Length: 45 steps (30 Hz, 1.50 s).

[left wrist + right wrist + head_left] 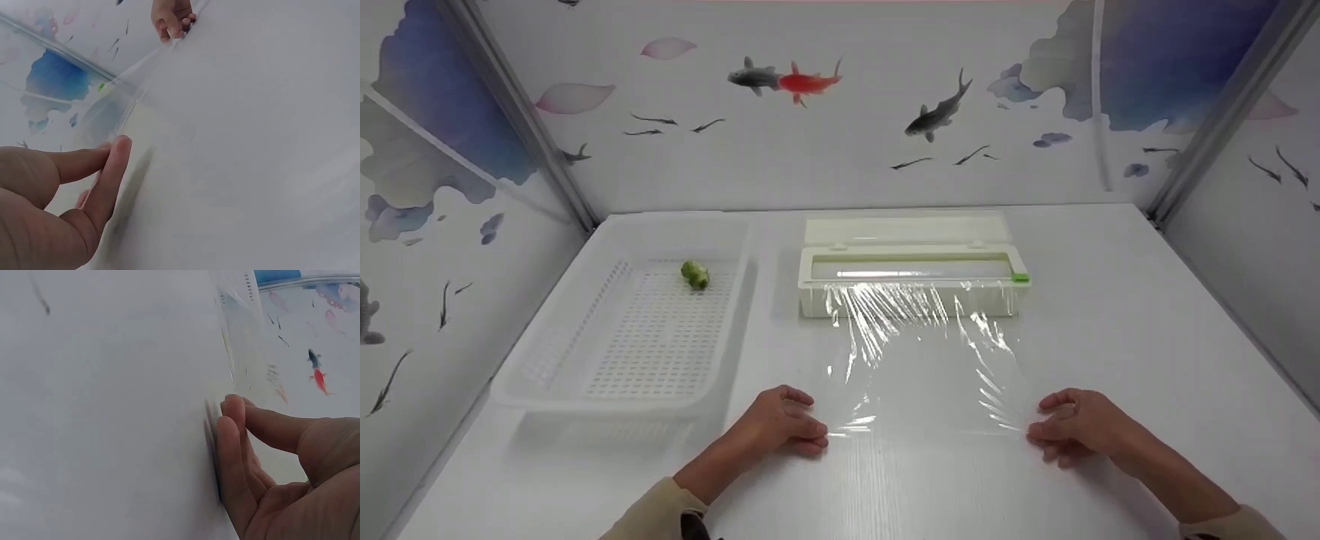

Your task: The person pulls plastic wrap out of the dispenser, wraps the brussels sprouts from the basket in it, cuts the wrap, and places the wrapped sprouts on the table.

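Observation:
A sheet of clear plastic film (922, 375) stretches from a white and green dispenser box (915, 300) toward the front of the table. My left hand (787, 424) pinches the film's near left corner between thumb and fingers; the left wrist view shows this hand (73, 197) close up. At the near right corner, my right hand (1076, 427) pinches the film, and it appears large in the right wrist view (281, 467). The box's clear lid (907, 229) is tipped back behind it.
To the left stands a white perforated basket (622, 405) with a small green vegetable piece (695, 275) in it. Printed panels (870, 172) enclose the white table (1147, 322) at the back and both sides.

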Tool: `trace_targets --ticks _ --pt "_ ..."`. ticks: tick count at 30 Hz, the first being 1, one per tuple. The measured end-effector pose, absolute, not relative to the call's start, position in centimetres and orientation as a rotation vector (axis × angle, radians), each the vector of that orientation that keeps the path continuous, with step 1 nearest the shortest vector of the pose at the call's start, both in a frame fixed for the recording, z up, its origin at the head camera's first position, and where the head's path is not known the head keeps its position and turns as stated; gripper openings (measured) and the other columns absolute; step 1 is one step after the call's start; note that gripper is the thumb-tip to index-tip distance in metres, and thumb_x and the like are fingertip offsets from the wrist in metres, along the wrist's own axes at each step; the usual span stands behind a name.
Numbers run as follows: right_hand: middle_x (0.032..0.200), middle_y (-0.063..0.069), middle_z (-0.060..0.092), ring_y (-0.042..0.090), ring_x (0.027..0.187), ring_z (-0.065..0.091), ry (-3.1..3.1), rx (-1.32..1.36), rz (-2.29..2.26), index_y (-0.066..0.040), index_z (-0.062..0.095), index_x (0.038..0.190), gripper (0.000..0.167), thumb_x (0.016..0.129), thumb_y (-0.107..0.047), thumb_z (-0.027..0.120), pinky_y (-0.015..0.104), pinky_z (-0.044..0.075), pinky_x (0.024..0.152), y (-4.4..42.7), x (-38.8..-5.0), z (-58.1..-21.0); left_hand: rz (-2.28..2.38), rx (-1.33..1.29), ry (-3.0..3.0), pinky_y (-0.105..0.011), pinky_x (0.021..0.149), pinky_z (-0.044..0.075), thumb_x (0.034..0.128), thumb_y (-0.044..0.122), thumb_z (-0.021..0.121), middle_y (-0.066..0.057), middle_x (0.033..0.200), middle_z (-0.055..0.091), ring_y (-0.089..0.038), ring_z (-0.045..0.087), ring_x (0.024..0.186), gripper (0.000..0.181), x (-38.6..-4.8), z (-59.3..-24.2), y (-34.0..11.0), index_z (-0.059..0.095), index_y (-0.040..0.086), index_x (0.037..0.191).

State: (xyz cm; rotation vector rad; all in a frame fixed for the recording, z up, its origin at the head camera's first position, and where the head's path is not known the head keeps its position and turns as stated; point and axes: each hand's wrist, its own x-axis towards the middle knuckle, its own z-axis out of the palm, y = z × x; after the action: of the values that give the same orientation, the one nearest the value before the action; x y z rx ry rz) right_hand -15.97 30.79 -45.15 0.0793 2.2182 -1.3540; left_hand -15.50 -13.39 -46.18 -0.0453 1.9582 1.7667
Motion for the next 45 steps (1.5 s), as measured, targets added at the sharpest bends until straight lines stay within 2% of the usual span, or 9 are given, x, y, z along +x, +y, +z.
trace_targets --ticks 4,11,18,26,34,39,45 --pt "0.078 0.004 0.074 0.015 0.063 0.070 2.254 0.039 -1.288 0.010 0.045 0.126 0.065 0.086 -0.026 0.080 0.029 0.061 0.060 30.8 -16.2 -45.1 1.770 -0.072 1.922 -0.030 0.074 0.064 0.0843 0.002 0.077 -0.013 0.092 0.077 -0.017 0.076 0.076 0.059 -15.8 -46.5 -13.6 0.044 -0.011 0.131" --pt "0.077 0.003 0.073 0.015 0.063 0.070 2.248 -0.009 -1.270 0.006 0.055 0.121 0.052 0.087 -0.026 0.079 0.029 0.061 0.060 30.8 -16.6 -45.1 1.741 -0.082 1.917 -0.026 0.070 0.063 0.0834 0.002 0.077 -0.013 0.086 0.077 -0.016 0.076 0.075 0.035 -16.3 -46.7 -13.9 0.061 -0.006 0.113" --pt "0.079 0.001 0.074 0.013 0.064 0.070 2.233 -0.039 -1.273 0.004 0.065 0.114 0.041 0.088 -0.024 0.077 0.029 0.061 0.061 31.0 -16.8 -45.3 1.660 -0.092 2.061 -0.026 0.068 0.062 0.0807 0.007 0.081 -0.010 0.082 0.077 -0.014 0.075 0.070 0.030 -16.0 -45.9 -13.7 0.068 -0.003 0.106" --pt "0.078 0.002 0.073 0.014 0.066 0.070 2.245 -0.024 -1.252 0.003 0.066 0.113 0.039 0.089 -0.025 0.076 0.029 0.061 0.061 31.2 -16.6 -45.3 1.569 -0.055 2.155 -0.026 0.068 0.062 0.0849 0.008 0.077 -0.013 0.082 0.077 -0.014 0.072 0.063 0.035 -15.0 -44.5 -14.4 0.065 -0.005 0.114" --pt "0.079 0.002 0.073 0.014 0.067 0.070 2.231 -0.052 -1.278 0.001 0.067 0.110 0.035 0.089 -0.026 0.076 0.030 0.061 0.062 31.4 -16.5 -45.2 1.566 0.025 2.159 -0.036 0.069 0.065 0.0914 0.009 0.070 -0.022 0.104 0.075 -0.024 0.076 0.078 0.037 -14.2 -39.7 -14.1 0.059 -0.008 0.123" --pt "0.077 0.002 0.072 0.014 0.066 0.070 2.239 -0.042 -1.268 0.001 0.067 0.110 0.036 0.089 -0.027 0.076 0.030 0.061 0.061 31.3 -16.5 -45.3 1.545 0.048 2.253 -0.039 0.070 0.065 0.0939 0.014 0.070 -0.020 0.112 0.074 -0.029 0.076 0.086 0.035 -15.2 -36.4 -14.2 0.061 -0.002 0.124" --pt "0.076 0.002 0.072 0.014 0.065 0.070 2.233 -0.037 -1.261 0.000 0.067 0.109 0.035 0.088 -0.027 0.077 0.029 0.061 0.061 31.2 -16.5 -45.4 1.574 0.008 2.310 -0.038 0.072 0.065 0.0943 0.018 0.070 -0.019 0.117 0.073 -0.026 0.077 0.089 0.036 -17.2 -34.6 -15.1 0.063 0.002 0.125"
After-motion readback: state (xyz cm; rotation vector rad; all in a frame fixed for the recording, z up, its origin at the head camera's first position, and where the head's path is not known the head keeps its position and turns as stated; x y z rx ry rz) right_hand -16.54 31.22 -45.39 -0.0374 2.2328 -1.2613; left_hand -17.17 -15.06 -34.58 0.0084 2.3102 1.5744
